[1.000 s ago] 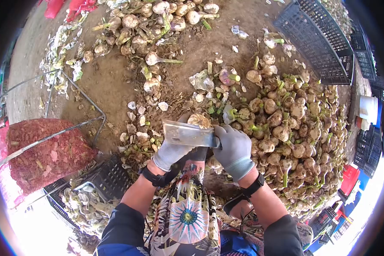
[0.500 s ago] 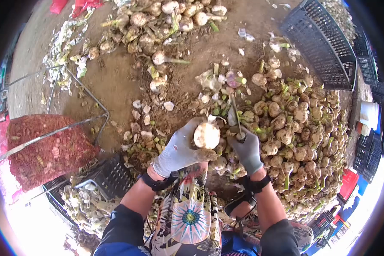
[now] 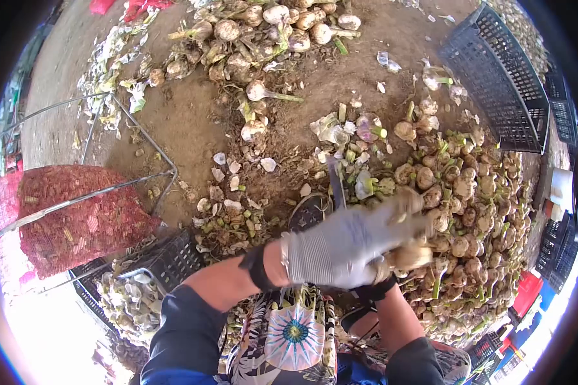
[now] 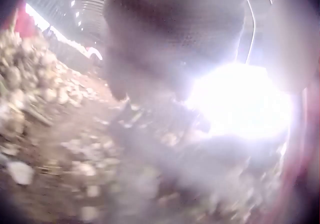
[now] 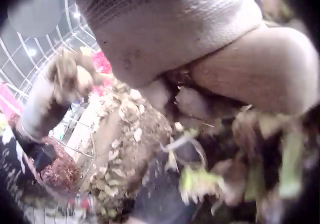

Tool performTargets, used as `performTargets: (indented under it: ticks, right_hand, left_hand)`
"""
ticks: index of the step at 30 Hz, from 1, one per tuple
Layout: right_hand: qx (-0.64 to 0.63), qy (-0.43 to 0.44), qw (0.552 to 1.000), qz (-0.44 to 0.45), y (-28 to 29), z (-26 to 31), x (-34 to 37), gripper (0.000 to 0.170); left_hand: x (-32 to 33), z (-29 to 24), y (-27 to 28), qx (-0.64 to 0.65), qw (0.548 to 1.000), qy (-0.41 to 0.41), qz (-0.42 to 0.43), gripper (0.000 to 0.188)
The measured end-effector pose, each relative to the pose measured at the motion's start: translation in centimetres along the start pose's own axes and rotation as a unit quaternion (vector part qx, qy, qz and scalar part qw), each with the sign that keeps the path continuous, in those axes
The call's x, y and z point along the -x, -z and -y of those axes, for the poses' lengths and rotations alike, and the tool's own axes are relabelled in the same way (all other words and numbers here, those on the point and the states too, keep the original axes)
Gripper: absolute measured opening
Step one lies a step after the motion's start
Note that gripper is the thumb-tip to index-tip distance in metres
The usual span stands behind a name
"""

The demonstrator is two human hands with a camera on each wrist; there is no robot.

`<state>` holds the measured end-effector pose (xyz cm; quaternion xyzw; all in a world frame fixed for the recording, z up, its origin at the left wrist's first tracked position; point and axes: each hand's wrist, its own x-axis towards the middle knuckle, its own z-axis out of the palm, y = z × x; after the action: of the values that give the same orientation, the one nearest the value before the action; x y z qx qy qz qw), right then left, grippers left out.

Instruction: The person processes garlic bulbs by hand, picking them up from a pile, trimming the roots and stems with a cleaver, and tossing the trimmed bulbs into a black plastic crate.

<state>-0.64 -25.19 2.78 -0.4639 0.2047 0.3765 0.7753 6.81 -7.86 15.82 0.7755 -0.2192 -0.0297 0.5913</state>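
My gloved left hand [image 3: 347,237] reaches across to the right over the garlic heap [image 3: 469,212], blurred. A pale garlic bulb [image 3: 412,255], also blurred, lies between its fingers and thumb. Seen from the right wrist, the same left hand [image 5: 45,104] is raised with dirty fingertips. In the head view my right hand is mostly hidden beneath the left. A cleaver blade [image 3: 336,183] sticks up past it, nearly edge-on. The right wrist view shows my gloved right hand [image 5: 170,39] gripping a tan wooden handle [image 5: 255,69]. The left wrist view is blurred and glaring.
More garlic bulbs [image 3: 276,32] lie at the back. Trimmings [image 3: 231,218] litter the soil by a dark shoe [image 3: 309,215]. On the left are a red mesh sack [image 3: 83,212], a metal frame [image 3: 141,138] and a black crate [image 3: 173,263]. Another crate [image 3: 498,83] stands back right.
One second ago the cleaver lay flat across a bulb; then the hands parted, the left showing a pale cut face. Now the left hand has swung right, over the right hand.
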Motion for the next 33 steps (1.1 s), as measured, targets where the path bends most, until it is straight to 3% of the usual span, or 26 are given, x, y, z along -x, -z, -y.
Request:
performTargets:
  ticks: [1, 2, 3, 4, 5, 6, 7, 8, 11, 13, 14, 15, 16, 18, 20, 21, 22, 24, 26, 28, 29, 31, 32, 33]
  right_hand:
    - [-0.112, 0.017, 0.994, 0.007, 0.0, 0.5, 0.0, 0.052]
    - [-0.223, 0.031, 0.974, 0.019, 0.1, 1.0, 0.1, 0.053]
    - [0.048, 0.036, 0.996, -0.061, -0.3, 3.2, -0.3, 0.041]
    - [0.314, 0.037, 0.938, -0.139, -0.8, 5.1, -0.5, 0.029]
    - [0.289, 0.04, 0.941, -0.174, -1.2, 6.2, -0.5, 0.016]
    - [0.265, 0.061, 0.944, -0.188, 0.0, 5.2, -1.2, 0.021]
    - [0.253, 0.056, 0.947, -0.19, 0.1, 4.6, -1.6, 0.022]
    - [0.242, 0.053, 0.95, -0.192, 0.0, 4.3, -2.0, 0.023]
    - [0.193, 0.007, 0.968, -0.162, -2.2, 4.4, -1.9, 0.023]
    - [0.175, -0.009, 0.973, -0.151, -3.4, 4.9, -2.0, 0.024]
    - [0.159, -0.029, 0.977, -0.142, -3.8, 5.0, -2.2, 0.026]
    - [0.12, 0.018, 0.984, -0.129, -4.0, 4.3, -2.7, 0.031]
    - [0.12, 0.011, 0.984, -0.134, -4.4, 3.9, -2.9, 0.031]
    - [0.051, 0.054, 0.992, -0.101, -5.6, 4.2, -3.9, 0.036]
    - [0.068, 0.056, 0.991, -0.096, -7.4, 5.6, -3.8, 0.037]
    - [0.07, 0.068, 0.992, -0.079, -8.0, 6.1, -3.7, 0.036]
    - [0.071, 0.079, 0.992, -0.061, -8.2, 6.4, -3.7, 0.036]
    - [0.079, 0.084, 0.992, -0.057, -7.9, 6.7, -3.6, 0.035]
    - [0.132, 0.046, 0.99, -0.038, -7.6, 7.6, -3.1, 0.035]
    - [0.179, 0.05, 0.982, -0.044, -6.7, 7.3, -2.8, 0.036]
    - [0.36, 0.12, 0.923, -0.066, -6.3, 7.2, -2.4, 0.034]
    - [0.63, 0.223, 0.74, -0.077, -6.7, 7.6, -1.3, 0.031]
    - [0.631, 0.222, 0.739, -0.079, -7.1, 7.8, -0.9, 0.031]
    - [0.687, 0.233, 0.685, -0.065, -7.6, 7.9, -0.6, 0.031]
  left_hand:
    - [-1.0, 0.3, 0.4, 0.005, 1.0, -0.006, 0.0, 0.062]
    - [-1.4, 1.7, 2.9, -0.06, 0.998, 0.036, 0.002, 0.057]
    - [-0.9, 5.0, 4.6, -0.117, 0.989, 0.076, -0.045, 0.053]
    - [-0.4, 6.9, 7.5, -0.25, 0.963, 0.092, -0.05, 0.054]
    - [0.1, 9.0, 10.2, -0.254, 0.941, 0.222, 0.002, 0.055]
    - [1.6, 12.3, 12.2, -0.359, 0.911, 0.203, 0.025, 0.058]
    - [3.4, 16.2, 13.9, -0.402, 0.883, 0.22, 0.104, 0.058]
    - [3.8, 16.5, 14.7, -0.485, 0.809, 0.275, 0.184, 0.057]
    - [4.8, 16.9, 15.4, -0.49, 0.807, 0.265, 0.193, 0.053]
    - [5.4, 15.1, 13.8, -0.358, 0.832, 0.408, 0.116, 0.053]
    - [7.5, 15.7, 12.3, -0.363, 0.859, 0.36, 0.006, 0.053]
    - [8.0, 14.9, 11.1, -0.238, 0.903, 0.355, -0.05, 0.056]
    - [8.5, 13.8, 9.4, -0.105, 0.926, 0.347, -0.106, 0.058]
    - [7.6, 9.9, 6.0, 0.101, 0.921, 0.349, -0.144, 0.065]
    - [7.8, 7.7, 3.1, 0.061, 0.932, 0.338, -0.111, 0.069]
    - [8.2, 7.4, 1.5, 0.069, 0.943, 0.287, -0.153, 0.068]
    - [8.0, 7.2, 0.9, 0.072, 0.943, 0.287, -0.155, 0.068]
    - [7.5, 6.5, 0.7, 0.394, 0.835, 0.317, -0.217, 0.065]
    - [7.5, 6.8, 1.3, 0.392, 0.844, 0.308, -0.198, 0.063]
    - [8.3, 8.1, 1.5, 0.32, 0.86, 0.365, -0.158, 0.061]
    - [8.2, 7.9, 1.8, 0.32, 0.855, 0.376, -0.159, 0.063]
    - [12.5, 12.3, 0.4, 0.338, 0.857, 0.359, -0.154, 0.064]
    - [12.5, 10.8, 0.2, 0.42, 0.812, 0.357, -0.193, 0.067]
    - [12.5, 9.4, 0.0, 0.496, 0.759, 0.352, -0.233, 0.07]
